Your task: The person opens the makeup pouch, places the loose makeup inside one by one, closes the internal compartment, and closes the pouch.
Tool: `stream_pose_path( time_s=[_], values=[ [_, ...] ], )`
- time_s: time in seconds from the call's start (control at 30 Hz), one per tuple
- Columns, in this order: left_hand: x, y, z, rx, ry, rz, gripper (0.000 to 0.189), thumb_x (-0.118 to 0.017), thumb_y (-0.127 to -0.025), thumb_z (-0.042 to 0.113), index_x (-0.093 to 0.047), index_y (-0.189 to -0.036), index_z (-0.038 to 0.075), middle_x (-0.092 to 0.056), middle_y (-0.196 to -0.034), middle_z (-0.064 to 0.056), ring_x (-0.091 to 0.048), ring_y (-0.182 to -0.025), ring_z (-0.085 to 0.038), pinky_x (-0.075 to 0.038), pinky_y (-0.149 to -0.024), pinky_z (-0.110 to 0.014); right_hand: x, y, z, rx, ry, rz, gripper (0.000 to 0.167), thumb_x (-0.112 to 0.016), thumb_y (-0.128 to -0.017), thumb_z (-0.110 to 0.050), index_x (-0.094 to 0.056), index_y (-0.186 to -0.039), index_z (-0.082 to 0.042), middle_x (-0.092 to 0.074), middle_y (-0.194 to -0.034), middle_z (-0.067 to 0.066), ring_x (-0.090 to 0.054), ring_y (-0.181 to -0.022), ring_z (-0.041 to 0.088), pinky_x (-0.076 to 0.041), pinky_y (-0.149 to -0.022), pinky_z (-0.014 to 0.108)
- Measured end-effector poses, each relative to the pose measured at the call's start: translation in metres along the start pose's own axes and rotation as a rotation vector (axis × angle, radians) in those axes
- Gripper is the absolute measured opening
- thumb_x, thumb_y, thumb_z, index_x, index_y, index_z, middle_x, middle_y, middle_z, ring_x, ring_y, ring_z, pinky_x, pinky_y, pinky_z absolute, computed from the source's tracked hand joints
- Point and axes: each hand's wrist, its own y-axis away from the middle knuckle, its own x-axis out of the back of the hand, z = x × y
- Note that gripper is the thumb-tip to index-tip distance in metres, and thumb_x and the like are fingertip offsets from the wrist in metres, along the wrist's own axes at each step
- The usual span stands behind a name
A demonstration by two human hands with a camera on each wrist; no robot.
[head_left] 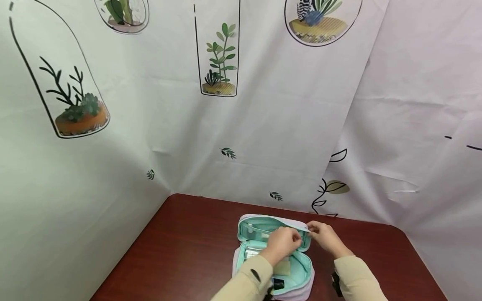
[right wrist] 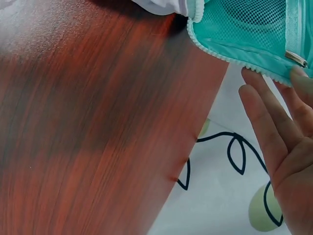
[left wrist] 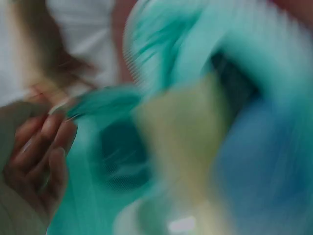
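On the table lies an unzipped toiletry bag (head_left: 306, 288), pale lilac outside and teal inside, its lid (head_left: 260, 221) raised at the back. My right hand (head_left: 326, 238) grips the lid's right edge, the thumb near a metal zipper pull (right wrist: 296, 58) on the mesh pocket (right wrist: 254, 12). My left hand (head_left: 282, 242) reaches over the bag to the lid, its fingers curled; in the blurred left wrist view, its fingertips (left wrist: 58, 110) are close to the teal lining, and I cannot tell whether they pinch anything. Inside the bag lie a yellowish pack (head_left: 282, 268) and a black-capped item (head_left: 278, 284).
A clear case (head_left: 250, 252) sits at the left inside the bag, and something blue (left wrist: 264, 166) shows in the left wrist view. The reddish-brown table (head_left: 180, 242) ends at a white plant-print cloth (head_left: 256, 125) behind and at the left.
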Motion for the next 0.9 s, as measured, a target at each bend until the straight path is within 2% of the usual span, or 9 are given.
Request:
stream_pose_path(
  time_s=[0.07, 0.13, 0.23, 0.4, 0.6, 0.8, 0.9],
  values=[
    [-0.019, 0.000, 0.000, 0.105, 0.112, 0.083, 0.007, -0.069, -0.083, 0.023, -0.073, -0.080, 0.020, -0.063, -0.068, 0.015, -0.053, -0.058, 0.003, -0.039, -0.051, -0.016, -0.003, -0.001, 0.001, -0.002, -0.003, 0.009, 0.019, -0.061, -0.084, 0.005, -0.064, -0.101, -0.003, -0.065, -0.090, 0.009, -0.057, -0.070, 0.022, -0.045, -0.056, 0.031],
    [-0.031, 0.000, -0.001, 0.192, 0.192, 0.171, 0.008, -0.071, -0.082, 0.022, -0.074, -0.079, 0.016, -0.064, -0.068, 0.012, -0.054, -0.057, 0.002, -0.040, -0.050, -0.018, -0.007, -0.002, 0.002, -0.014, -0.020, 0.010, 0.020, -0.060, -0.084, 0.005, -0.064, -0.103, -0.003, -0.064, -0.089, 0.009, -0.056, -0.064, 0.022, -0.044, -0.054, 0.030],
    [-0.041, -0.001, 0.000, 0.257, 0.222, 0.234, 0.009, -0.073, -0.080, 0.024, -0.074, -0.076, 0.015, -0.065, -0.065, 0.010, -0.055, -0.055, 0.000, -0.041, -0.049, -0.019, -0.011, -0.003, 0.003, -0.026, -0.042, 0.009, 0.019, -0.059, -0.085, 0.006, -0.064, -0.101, -0.002, -0.063, -0.088, 0.009, -0.054, -0.059, 0.024, -0.043, -0.050, 0.030],
    [-0.047, -0.009, 0.007, 0.256, 0.169, 0.277, 0.011, -0.076, -0.075, 0.026, -0.074, -0.068, 0.018, -0.064, -0.061, 0.010, -0.055, -0.052, -0.001, -0.040, -0.046, -0.020, -0.011, -0.005, 0.003, -0.017, -0.026, 0.023, 0.017, -0.059, -0.084, 0.008, -0.065, -0.096, -0.002, -0.063, -0.085, 0.008, -0.054, -0.063, 0.023, -0.042, -0.052, 0.030],
    [-0.053, -0.018, 0.011, 0.313, 0.102, 0.304, 0.015, -0.078, -0.073, 0.028, -0.072, -0.063, 0.019, -0.063, -0.058, 0.010, -0.055, -0.051, -0.005, -0.041, -0.045, -0.023, -0.008, -0.007, 0.002, 0.025, 0.005, 0.013, 0.016, -0.059, -0.083, 0.009, -0.065, -0.095, 0.000, -0.064, -0.086, 0.009, -0.052, -0.064, 0.017, -0.042, -0.054, 0.030],
    [-0.054, -0.018, 0.013, 0.305, 0.085, 0.285, 0.017, -0.077, -0.075, 0.024, -0.069, -0.060, 0.019, -0.059, -0.055, 0.011, -0.052, -0.049, -0.004, -0.040, -0.044, -0.023, -0.007, -0.004, 0.004, 0.026, 0.061, 0.034, 0.014, -0.062, -0.081, 0.006, -0.065, -0.092, -0.003, -0.064, -0.084, 0.006, -0.052, -0.068, 0.014, -0.044, -0.059, 0.030],
    [-0.053, -0.018, 0.012, 0.295, 0.073, 0.264, 0.024, -0.076, -0.074, 0.024, -0.063, -0.054, 0.020, -0.053, -0.050, 0.012, -0.047, -0.046, -0.003, -0.036, -0.043, -0.022, -0.007, -0.003, 0.003, -0.004, 0.031, 0.026, 0.015, -0.063, -0.081, 0.005, -0.065, -0.093, -0.002, -0.064, -0.084, 0.007, -0.053, -0.063, 0.014, -0.045, -0.055, 0.030]
  ],
)
